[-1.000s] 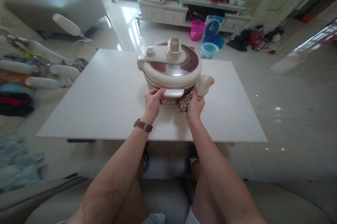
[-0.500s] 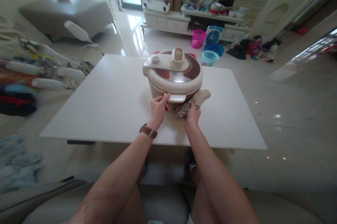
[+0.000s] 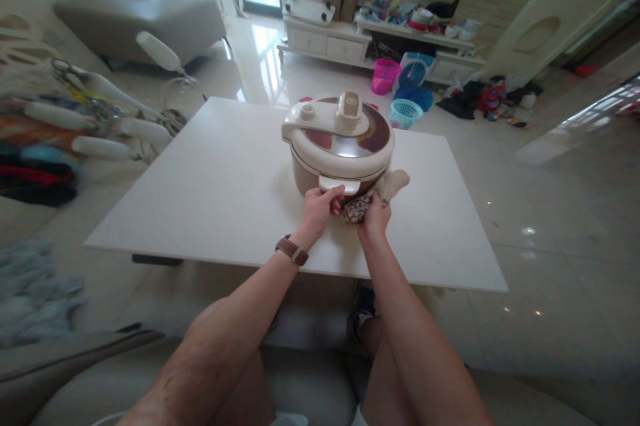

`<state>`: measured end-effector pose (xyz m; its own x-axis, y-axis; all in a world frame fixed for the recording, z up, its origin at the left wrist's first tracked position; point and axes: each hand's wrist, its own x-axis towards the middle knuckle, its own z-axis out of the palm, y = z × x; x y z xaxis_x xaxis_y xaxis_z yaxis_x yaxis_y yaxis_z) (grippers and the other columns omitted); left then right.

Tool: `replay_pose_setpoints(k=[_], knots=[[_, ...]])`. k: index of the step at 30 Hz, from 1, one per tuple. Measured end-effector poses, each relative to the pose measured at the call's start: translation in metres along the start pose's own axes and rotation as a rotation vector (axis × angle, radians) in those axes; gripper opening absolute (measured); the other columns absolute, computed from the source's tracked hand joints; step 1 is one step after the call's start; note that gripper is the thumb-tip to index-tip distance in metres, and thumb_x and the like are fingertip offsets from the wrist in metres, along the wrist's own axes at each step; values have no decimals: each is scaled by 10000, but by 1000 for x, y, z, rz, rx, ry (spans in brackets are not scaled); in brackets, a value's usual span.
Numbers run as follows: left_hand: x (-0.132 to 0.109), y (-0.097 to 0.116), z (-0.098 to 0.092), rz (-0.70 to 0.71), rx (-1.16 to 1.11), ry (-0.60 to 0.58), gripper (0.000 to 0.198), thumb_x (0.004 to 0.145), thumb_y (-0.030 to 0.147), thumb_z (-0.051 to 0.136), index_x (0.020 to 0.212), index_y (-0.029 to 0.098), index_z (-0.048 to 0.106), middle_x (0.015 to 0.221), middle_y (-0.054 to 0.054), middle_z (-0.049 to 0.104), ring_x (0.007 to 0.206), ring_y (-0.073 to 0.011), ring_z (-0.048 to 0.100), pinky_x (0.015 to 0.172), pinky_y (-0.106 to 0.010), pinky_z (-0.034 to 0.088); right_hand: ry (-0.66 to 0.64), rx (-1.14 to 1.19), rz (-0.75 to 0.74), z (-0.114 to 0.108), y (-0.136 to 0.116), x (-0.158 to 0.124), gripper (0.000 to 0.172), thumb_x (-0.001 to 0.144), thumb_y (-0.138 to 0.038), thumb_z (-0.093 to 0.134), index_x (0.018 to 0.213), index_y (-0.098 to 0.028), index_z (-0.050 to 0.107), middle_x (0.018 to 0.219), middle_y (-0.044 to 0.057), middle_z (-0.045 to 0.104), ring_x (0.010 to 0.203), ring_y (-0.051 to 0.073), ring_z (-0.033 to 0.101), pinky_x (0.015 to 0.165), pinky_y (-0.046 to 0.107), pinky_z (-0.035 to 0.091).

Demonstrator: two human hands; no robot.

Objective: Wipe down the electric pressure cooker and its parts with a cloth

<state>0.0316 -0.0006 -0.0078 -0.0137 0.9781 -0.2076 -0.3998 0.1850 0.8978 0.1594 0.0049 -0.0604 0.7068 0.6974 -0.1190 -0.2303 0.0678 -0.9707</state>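
A cream and brown pressure cooker (image 3: 341, 154) with a glossy dark lid panel stands on the white table (image 3: 215, 193). Its pale side handle (image 3: 340, 185) points toward me. My left hand (image 3: 323, 209) is closed at this handle, thumb laid along it and fingers curled beneath. To its right, my right hand (image 3: 376, 216) grips a beige and brown patterned cloth (image 3: 359, 209), bunched against the cooker's lower front side. Part of the cloth sticks out to the right. The fingertips of my right hand are hidden behind the cloth.
Bits of red show behind the cooker. Beyond the table are a turquoise basket (image 3: 405, 114), a pink bin (image 3: 385, 76) and a white TV cabinet (image 3: 320, 43). White lamp-like arms (image 3: 145, 133) lie left of the table; a grey sofa (image 3: 310, 379) is under me.
My left thumb has slid rightward along the handle, and the left hand now sits a bit further right on it. The right hand keeps the cloth against the cooker. The view has shifted slightly.
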Motion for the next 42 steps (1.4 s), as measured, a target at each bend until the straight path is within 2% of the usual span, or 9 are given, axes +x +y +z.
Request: replay_pose_setpoints(k=[4, 10, 15, 19, 23, 27, 32, 38, 42], knots=[[-1, 11, -17, 5, 11, 37, 318, 589, 403, 846, 535, 164, 643, 485, -7, 591, 390, -71, 442, 380, -223, 340, 108, 27, 22, -1, -10, 3, 341, 813, -419, 671, 1050, -174, 695, 1052, 41, 753, 970, 187, 708, 892, 308, 582], [9, 36, -68, 58, 6, 121, 338, 561, 316, 788, 428, 204, 498, 388, 41, 442, 349, -54, 368, 369, -216, 302, 159, 21, -25, -8, -18, 11, 235, 828, -391, 664, 945, -187, 667, 948, 10, 727, 901, 159, 687, 858, 273, 567], [26, 55, -100, 124, -77, 283, 315, 579, 254, 694, 504, 234, 389, 391, 101, 283, 354, -50, 298, 380, -209, 280, 144, 58, 4, -7, -17, 13, 253, 802, -396, 667, 961, -200, 654, 965, 1, 729, 906, 160, 693, 832, 265, 570], [37, 58, -112, 188, -59, 393, 242, 618, 280, 648, 578, 242, 412, 437, 101, 292, 384, -70, 317, 405, -217, 294, 142, 63, 29, -6, -16, 14, 278, 783, -411, 666, 963, -200, 649, 956, 2, 723, 891, 165, 688, 822, 275, 571], [34, 42, -111, 325, 36, 476, 219, 681, 361, 694, 715, 226, 524, 627, 54, 511, 536, -96, 484, 480, -204, 374, 129, 42, 16, -7, -16, 16, 315, 784, -430, 662, 995, -197, 653, 985, 14, 728, 920, 168, 690, 834, 278, 573], [23, 22, -96, 521, 71, 506, 401, 771, 504, 768, 1029, 247, 600, 1097, -32, 705, 1005, -166, 681, 804, -240, 550, 134, 50, 22, -6, -14, 19, 294, 773, -417, 669, 973, -204, 641, 965, 4, 728, 904, 165, 685, 835, 283, 580], [20, 11, -83, 576, 183, 352, 761, 739, 670, 842, 1332, 256, 607, 1406, -113, 675, 1364, -256, 617, 1172, -356, 474, 130, 52, 24, -2, -13, 19, 276, 779, -432, 657, 931, -206, 612, 954, 4, 712, 898, 159, 683, 793, 262, 574], [34, 7, -88, 534, 124, 374, 872, 783, 860, 688, 1391, 237, 628, 1490, -145, 656, 1489, -293, 536, 1250, -396, 423, 124, 44, 32, -1, -12, 19, 276, 782, -406, 674, 962, -199, 650, 928, -7, 727, 877, 161, 691, 813, 276, 580], [37, 9, -88, 529, 144, 377, 885, 813, 888, 622, 1403, 228, 632, 1556, -135, 617, 1566, -289, 451, 1302, -381, 353, 129, -114, -90, -11, -18, 31, 268, 808, -414, 687, 948, -186, 678, 905, 3, 725, 882, 167, 690, 848, 282, 567]])
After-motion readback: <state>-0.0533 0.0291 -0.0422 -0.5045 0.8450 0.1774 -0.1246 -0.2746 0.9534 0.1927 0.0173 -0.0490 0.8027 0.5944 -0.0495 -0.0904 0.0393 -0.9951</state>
